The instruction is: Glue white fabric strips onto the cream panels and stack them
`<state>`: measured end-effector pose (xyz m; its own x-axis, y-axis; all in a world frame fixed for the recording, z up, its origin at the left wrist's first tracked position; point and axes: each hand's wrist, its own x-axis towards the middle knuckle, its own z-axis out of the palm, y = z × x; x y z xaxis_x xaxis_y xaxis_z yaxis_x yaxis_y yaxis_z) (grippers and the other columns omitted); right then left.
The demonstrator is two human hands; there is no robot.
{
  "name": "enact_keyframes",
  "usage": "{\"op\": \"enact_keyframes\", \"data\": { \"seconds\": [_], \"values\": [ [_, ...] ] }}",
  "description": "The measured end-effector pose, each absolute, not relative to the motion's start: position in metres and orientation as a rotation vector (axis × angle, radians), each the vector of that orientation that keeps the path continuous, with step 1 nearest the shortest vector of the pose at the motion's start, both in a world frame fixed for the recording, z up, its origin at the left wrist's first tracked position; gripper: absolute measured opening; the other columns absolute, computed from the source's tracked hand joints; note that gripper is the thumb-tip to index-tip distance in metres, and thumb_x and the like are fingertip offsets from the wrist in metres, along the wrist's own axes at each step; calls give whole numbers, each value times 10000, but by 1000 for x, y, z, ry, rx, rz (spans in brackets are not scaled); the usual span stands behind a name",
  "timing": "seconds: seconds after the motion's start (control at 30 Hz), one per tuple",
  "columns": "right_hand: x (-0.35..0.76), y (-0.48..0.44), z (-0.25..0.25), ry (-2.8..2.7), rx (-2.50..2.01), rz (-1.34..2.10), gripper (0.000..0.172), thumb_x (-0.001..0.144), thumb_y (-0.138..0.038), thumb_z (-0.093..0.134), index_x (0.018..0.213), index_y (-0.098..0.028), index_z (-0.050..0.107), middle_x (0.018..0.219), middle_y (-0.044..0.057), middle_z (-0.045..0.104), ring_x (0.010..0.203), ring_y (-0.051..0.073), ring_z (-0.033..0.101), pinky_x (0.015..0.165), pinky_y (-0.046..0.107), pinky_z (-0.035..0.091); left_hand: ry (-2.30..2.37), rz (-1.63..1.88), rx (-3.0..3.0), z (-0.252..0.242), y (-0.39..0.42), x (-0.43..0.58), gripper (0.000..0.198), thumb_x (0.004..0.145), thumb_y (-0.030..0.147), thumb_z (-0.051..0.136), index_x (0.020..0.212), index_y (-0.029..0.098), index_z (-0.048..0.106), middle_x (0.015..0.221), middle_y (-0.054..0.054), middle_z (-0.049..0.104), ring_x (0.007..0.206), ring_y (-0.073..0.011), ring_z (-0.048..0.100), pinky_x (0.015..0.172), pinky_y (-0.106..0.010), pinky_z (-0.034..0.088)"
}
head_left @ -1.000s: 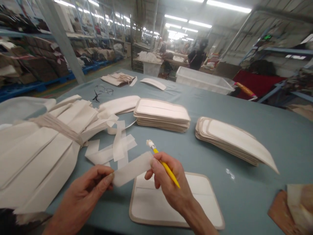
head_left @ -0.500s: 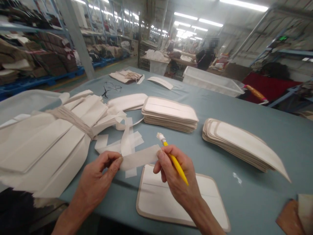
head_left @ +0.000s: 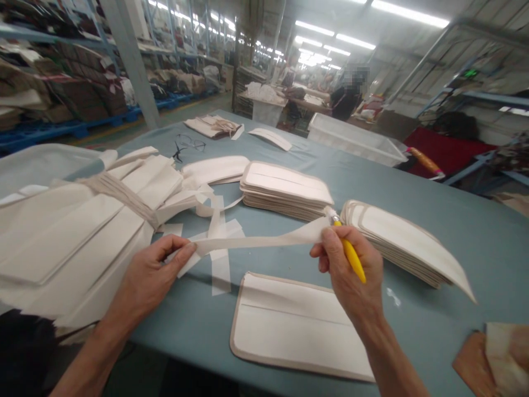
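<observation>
A pale fabric strip (head_left: 256, 241) stretches between my two hands above the table. My left hand (head_left: 163, 270) pinches its left end between thumb and fingers, beside the fanned bundle of cream panels (head_left: 82, 237). Its right end is in my right hand (head_left: 351, 264), which also holds a yellow-handled brush (head_left: 352, 259) with whitish bristles pointing up. A flat cream panel with a beige border (head_left: 297, 325) lies below the strip, partly hidden by my right forearm. More pale strips (head_left: 221, 273) lie beyond my left hand.
Two stacks of bordered panels (head_left: 285, 184) (head_left: 413, 242) stand on the blue-green table (head_left: 454, 215). Behind it is a white bin (head_left: 355, 138). Scissors (head_left: 177, 151) lie at the back left. Someone's hand (head_left: 475, 358) shows at the lower right; a person (head_left: 345, 102) is farther back.
My right hand has moved right and slightly up with the brush, drawing the strip out longer. My left hand has shifted slightly left and up.
</observation>
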<state>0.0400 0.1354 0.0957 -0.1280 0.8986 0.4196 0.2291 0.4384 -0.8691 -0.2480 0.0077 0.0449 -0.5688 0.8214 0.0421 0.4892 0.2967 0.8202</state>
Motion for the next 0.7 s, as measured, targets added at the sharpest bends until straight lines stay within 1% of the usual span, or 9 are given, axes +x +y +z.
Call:
{"op": "enact_keyframes", "data": {
  "seconds": [0.07,0.13,0.2,0.27,0.4,0.53,0.6,0.7],
  "values": [
    [40,135,91,-1659,-999,812,350,998,-499,675,823,-198,642,649,-3,699,438,80,533,427,164,466,2205,1170,1084,47,11,-249,569,761,769,567,859,223,695,782,15,681,749,-190,587,686,-277,412],
    [39,134,88,-1673,-997,877,358,1011,-507,649,831,-198,642,647,-3,696,432,79,520,422,168,450,2229,1186,1012,50,15,-247,626,743,811,541,863,214,689,698,11,657,679,-193,567,627,-279,392],
    [38,134,85,-1674,-1005,950,363,1020,-518,626,846,-200,639,644,-7,693,427,79,505,420,174,435,2258,1212,931,51,19,-246,673,722,848,513,862,211,676,581,20,590,578,-188,506,556,-280,341],
    [37,134,83,-1680,-1013,1008,360,1027,-522,609,866,-202,634,638,-12,690,425,78,489,424,178,423,2255,1264,818,50,22,-245,678,672,861,545,845,216,660,518,32,540,525,-179,457,522,-278,306],
    [39,136,80,-1711,-1023,1090,368,1048,-532,566,895,-202,624,637,-11,697,430,79,480,436,180,411,2152,1401,607,35,28,-251,666,560,865,666,735,226,597,529,35,541,538,-161,470,548,-271,346],
    [43,137,78,-1720,-1041,1160,411,1052,-570,540,905,-196,623,622,2,705,414,86,461,424,192,398,2129,1445,554,19,31,-261,744,528,926,689,723,216,579,540,44,518,540,-141,436,528,-266,326],
    [45,137,78,-1720,-1054,1175,423,1058,-577,527,921,-191,630,629,9,714,414,91,462,431,202,405,2117,1457,540,17,32,-263,722,585,905,709,753,213,588,542,55,499,555,-133,426,529,-256,321],
    [50,136,79,-1748,-1062,1151,408,1076,-549,513,928,-190,640,641,10,720,441,99,480,453,210,406,2050,1454,504,21,33,-261,529,793,730,732,808,218,597,559,75,491,577,-114,412,543,-235,324]
  ]
}}
